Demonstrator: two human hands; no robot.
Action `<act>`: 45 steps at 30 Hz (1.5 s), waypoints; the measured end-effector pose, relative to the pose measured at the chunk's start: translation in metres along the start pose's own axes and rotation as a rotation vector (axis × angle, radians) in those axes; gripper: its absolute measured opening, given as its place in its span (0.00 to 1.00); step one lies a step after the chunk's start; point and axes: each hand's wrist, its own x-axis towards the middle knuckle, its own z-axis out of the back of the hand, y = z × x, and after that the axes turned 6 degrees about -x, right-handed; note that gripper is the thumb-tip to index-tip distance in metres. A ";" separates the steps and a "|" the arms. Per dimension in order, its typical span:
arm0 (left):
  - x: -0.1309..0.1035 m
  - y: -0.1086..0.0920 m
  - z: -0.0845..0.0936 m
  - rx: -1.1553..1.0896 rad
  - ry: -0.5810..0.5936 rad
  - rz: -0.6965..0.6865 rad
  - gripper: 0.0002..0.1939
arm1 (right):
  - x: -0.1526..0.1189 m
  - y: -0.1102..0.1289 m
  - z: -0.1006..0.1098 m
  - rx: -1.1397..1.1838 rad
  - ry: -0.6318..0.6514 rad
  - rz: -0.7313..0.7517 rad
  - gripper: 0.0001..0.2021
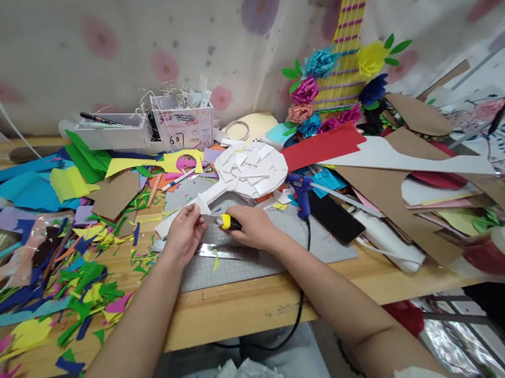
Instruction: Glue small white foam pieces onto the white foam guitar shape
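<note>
Your left hand [184, 232] pinches a white scrap [202, 206] over the grey mat [244, 264], near the guitar cutout [245, 174]. Your right hand [252, 226] is closed around a yellow-tipped knife [226, 221], just right of the scrap.

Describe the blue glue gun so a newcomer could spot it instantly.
Start at the grey cutting mat in the middle of the wooden table. Just past its far right corner, beside the white racket-shaped cutout covered in white scraps, stands the glue gun. It is the only blue plastic tool there, with a black cord trailing off the table's front edge, left of a black phone.
</note>
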 end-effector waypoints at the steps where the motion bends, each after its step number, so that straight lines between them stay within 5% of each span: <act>1: 0.000 0.000 -0.001 0.001 0.009 0.008 0.06 | 0.000 0.000 0.000 -0.007 0.001 -0.005 0.09; 45: -0.020 0.003 -0.006 -0.005 0.233 0.098 0.09 | -0.005 -0.007 0.007 0.045 -0.002 -0.080 0.07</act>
